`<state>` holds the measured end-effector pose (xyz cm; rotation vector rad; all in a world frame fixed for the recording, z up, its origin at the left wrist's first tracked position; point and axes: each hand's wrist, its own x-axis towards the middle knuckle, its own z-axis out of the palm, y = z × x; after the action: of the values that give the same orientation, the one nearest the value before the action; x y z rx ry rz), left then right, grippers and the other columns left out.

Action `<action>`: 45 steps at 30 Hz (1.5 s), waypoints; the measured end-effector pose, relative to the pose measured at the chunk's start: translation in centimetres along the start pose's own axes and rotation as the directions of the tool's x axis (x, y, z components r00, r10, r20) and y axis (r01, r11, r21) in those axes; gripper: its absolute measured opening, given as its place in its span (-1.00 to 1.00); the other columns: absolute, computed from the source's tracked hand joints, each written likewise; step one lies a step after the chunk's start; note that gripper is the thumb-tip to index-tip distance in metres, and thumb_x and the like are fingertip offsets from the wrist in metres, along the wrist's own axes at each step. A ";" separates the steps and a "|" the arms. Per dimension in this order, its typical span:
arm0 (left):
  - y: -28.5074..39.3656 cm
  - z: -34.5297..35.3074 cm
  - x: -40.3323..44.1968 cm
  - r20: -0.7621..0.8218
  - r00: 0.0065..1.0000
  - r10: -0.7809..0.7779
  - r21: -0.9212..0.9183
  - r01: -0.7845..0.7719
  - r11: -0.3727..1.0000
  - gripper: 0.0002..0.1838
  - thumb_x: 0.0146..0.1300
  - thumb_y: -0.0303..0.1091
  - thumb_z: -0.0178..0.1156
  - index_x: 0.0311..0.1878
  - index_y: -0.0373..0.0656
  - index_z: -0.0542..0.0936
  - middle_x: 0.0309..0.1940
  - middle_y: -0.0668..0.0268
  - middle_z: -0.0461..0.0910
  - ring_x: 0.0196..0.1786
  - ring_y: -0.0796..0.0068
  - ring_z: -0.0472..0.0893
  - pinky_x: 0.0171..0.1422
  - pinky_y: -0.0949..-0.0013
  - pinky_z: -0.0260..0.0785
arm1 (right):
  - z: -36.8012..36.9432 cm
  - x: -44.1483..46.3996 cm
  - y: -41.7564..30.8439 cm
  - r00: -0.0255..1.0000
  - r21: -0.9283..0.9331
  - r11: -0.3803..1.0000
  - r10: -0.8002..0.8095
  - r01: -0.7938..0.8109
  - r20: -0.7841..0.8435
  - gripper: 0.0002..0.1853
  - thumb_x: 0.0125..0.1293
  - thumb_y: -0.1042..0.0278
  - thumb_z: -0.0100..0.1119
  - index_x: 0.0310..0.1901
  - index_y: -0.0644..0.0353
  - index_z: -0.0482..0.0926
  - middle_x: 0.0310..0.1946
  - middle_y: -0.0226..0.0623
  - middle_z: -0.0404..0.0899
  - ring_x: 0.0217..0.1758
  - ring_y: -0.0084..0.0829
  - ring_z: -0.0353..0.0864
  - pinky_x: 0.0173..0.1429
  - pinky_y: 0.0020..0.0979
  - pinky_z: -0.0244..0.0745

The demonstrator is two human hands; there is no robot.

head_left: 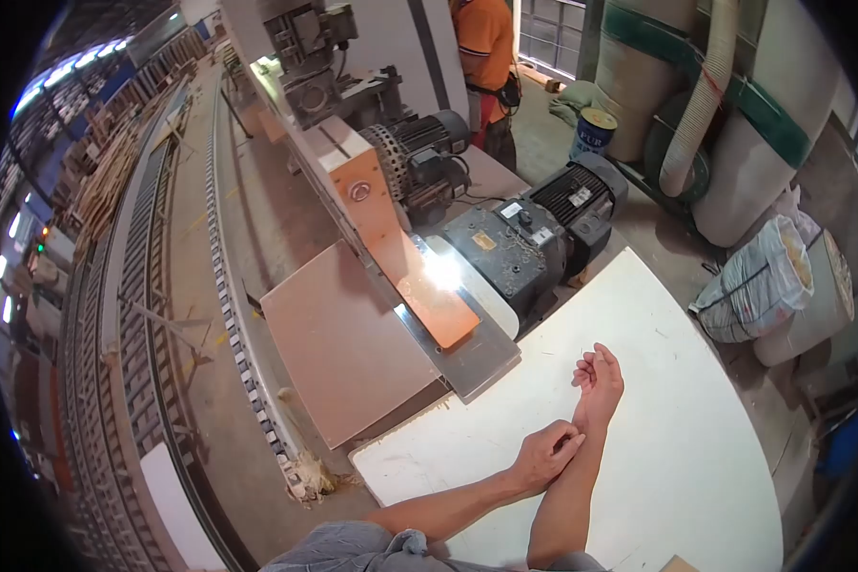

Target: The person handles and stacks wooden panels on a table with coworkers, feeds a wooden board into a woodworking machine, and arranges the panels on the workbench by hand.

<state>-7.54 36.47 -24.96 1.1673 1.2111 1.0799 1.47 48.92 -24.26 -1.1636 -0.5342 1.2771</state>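
Over the white board (677, 381), my left hand (548, 456) reaches across and rests on my right forearm, just below the wrist. Its fingers are curled, with thumb and fingertips close together against the skin; whether anything is between them is too small to tell. My right hand (599, 379) is raised above the board with the palm turned partly up and the fingers loosely bent and apart. Nothing shows in it. Beyond the hands, an orange machine arm (439, 310) lies over a dark metal plate (486, 362) at the board's edge.
A brown panel (343, 334) lies left of the metal plate. Behind the board sit a dark motor (582, 195) and gearbox (505, 238). A person in orange (486, 48) stands at the back. At right are a filled sack (758, 281) and large ducts. Roller conveyors (148, 362) run along the left.
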 end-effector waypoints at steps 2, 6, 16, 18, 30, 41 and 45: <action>-0.1 0.1 0.0 0.001 1.000 -0.001 0.001 0.001 1.000 -0.81 0.57 -0.30 0.28 -0.04 -0.25 0.61 -0.31 0.29 0.66 -0.28 0.58 0.54 -0.16 0.40 0.47 | 0.1 -0.1 -0.2 1.000 0.001 1.000 0.003 -0.003 -0.008 -0.69 0.61 0.33 0.17 0.22 0.33 0.63 -0.15 -0.30 0.66 -0.13 -0.51 0.61 -0.06 -0.47 0.56; 0.0 0.1 0.1 0.009 1.000 -0.005 0.031 0.005 1.000 -0.80 0.58 -0.29 0.28 -0.03 -0.26 0.62 -0.30 0.30 0.68 -0.28 0.60 0.54 -0.15 0.41 0.48 | 0.0 -0.3 -0.5 1.000 -0.007 1.000 -0.006 0.006 -0.001 -0.67 0.61 0.30 0.16 0.23 0.33 0.63 -0.14 -0.29 0.67 -0.12 -0.50 0.61 -0.03 -0.45 0.57; -1.4 0.2 0.2 0.020 0.999 0.025 0.025 -0.025 0.999 -0.82 0.59 -0.31 0.28 -0.02 -0.26 0.63 -0.28 0.31 0.71 -0.23 0.63 0.59 -0.12 0.42 0.50 | 0.1 -0.6 -1.1 0.999 -0.085 0.996 0.009 -0.012 -0.037 -0.67 0.60 0.27 0.14 0.21 0.27 0.67 -0.10 -0.31 0.70 -0.12 -0.51 0.64 -0.04 -0.47 0.56; -1.3 0.4 0.2 -0.001 1.000 0.019 0.022 -0.019 1.000 -0.84 0.55 -0.33 0.32 -0.07 -0.25 0.63 -0.32 0.27 0.68 -0.30 0.57 0.59 -0.16 0.39 0.51 | 0.2 -0.7 -1.4 0.999 -0.103 0.995 -0.002 -0.003 -0.041 -0.67 0.59 0.27 0.15 0.21 0.27 0.68 -0.10 -0.31 0.71 -0.13 -0.51 0.64 -0.05 -0.47 0.56; -1.3 1.6 0.1 -0.074 0.997 0.018 0.050 -0.015 0.999 -0.82 0.58 -0.32 0.29 -0.08 -0.25 0.63 -0.41 0.27 0.60 -0.38 0.57 0.49 -0.24 0.38 0.44 | -0.4 0.1 -0.8 0.999 -0.063 0.998 -0.026 0.024 -0.034 -0.74 0.61 0.34 0.18 0.16 0.29 0.69 -0.20 -0.32 0.70 -0.23 -0.55 0.62 -0.21 -0.53 0.53; 0.0 2.9 1.8 -0.101 0.985 0.137 0.087 -0.128 0.988 -0.70 0.66 -0.26 0.18 -0.21 -0.28 0.59 -0.49 0.33 0.54 -0.39 0.61 0.41 -0.28 0.37 0.35 | -2.4 1.7 0.3 0.994 -0.045 0.997 -0.060 0.056 -0.095 -0.69 0.58 0.29 0.17 0.18 0.27 0.71 -0.16 -0.30 0.73 -0.23 -0.54 0.65 -0.22 -0.51 0.51; -0.6 2.8 2.1 -0.098 0.993 0.069 0.018 -0.067 0.998 -0.74 0.60 -0.31 0.25 -0.23 -0.30 0.61 -0.52 0.21 0.48 -0.44 0.52 0.37 -0.32 0.33 0.35 | -1.9 1.6 0.2 0.994 -0.037 0.998 -0.054 0.051 -0.098 -0.69 0.58 0.30 0.18 0.18 0.27 0.71 -0.16 -0.29 0.73 -0.23 -0.53 0.65 -0.22 -0.52 0.52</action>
<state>-4.63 38.35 -25.76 1.1848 1.2650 1.1937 3.38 49.69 -25.61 -1.2273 -0.5115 1.1630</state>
